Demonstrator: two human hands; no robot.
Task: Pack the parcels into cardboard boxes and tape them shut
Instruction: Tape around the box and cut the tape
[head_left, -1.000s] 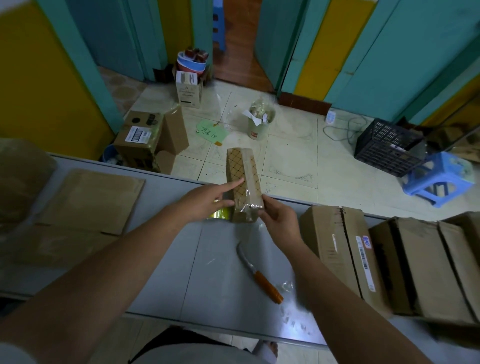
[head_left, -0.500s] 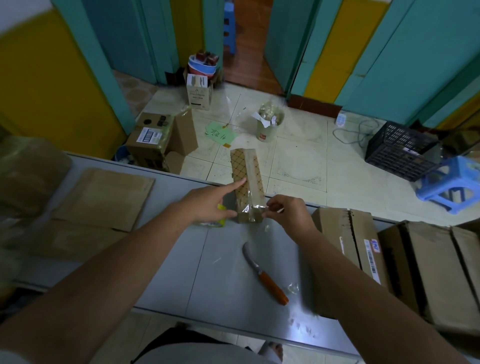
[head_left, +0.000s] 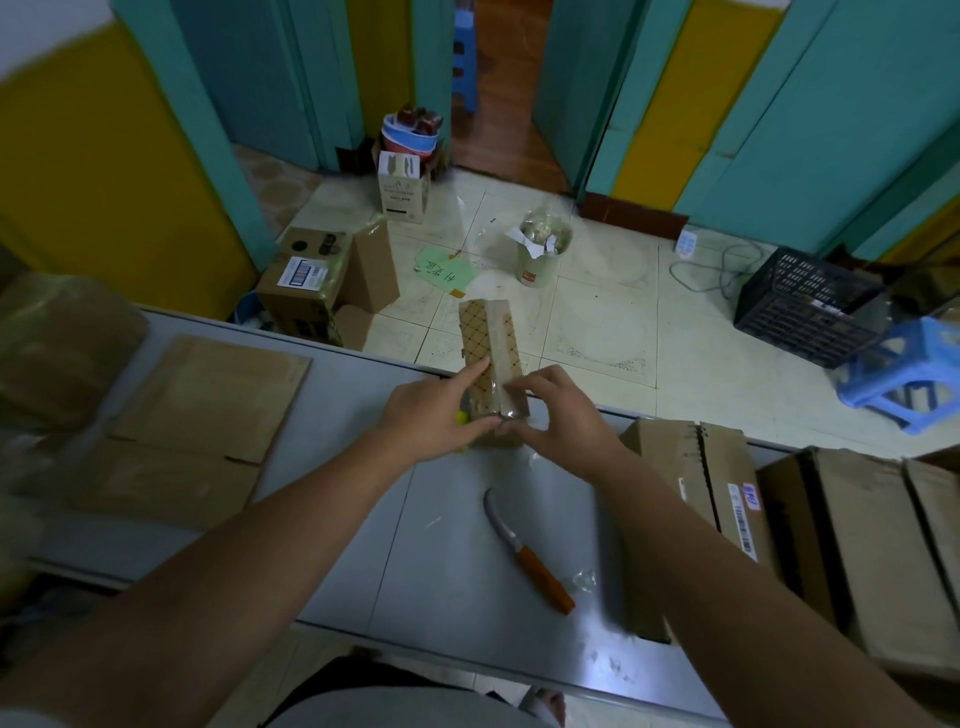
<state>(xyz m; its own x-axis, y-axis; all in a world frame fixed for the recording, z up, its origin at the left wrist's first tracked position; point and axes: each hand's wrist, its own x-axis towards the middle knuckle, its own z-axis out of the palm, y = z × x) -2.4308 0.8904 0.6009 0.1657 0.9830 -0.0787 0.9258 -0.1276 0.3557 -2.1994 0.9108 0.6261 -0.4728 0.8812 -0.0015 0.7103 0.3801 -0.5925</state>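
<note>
A tall, narrow cardboard parcel (head_left: 491, 345) printed with a brown diamond lattice and wrapped in glossy clear film stands upright at the far edge of the smooth grey table (head_left: 447, 582). The left hand (head_left: 434, 415) holds its lower end, forefinger laid straight up the patterned face, and the right hand (head_left: 563, 415) pinches the film at its lower right side. A curved-bladed knife with an orange handle (head_left: 527, 553) lies nearer, flattened matte cardboard sheets (head_left: 208, 400) to the left, taped brown cardboard boxes (head_left: 727, 499) to the right.
</note>
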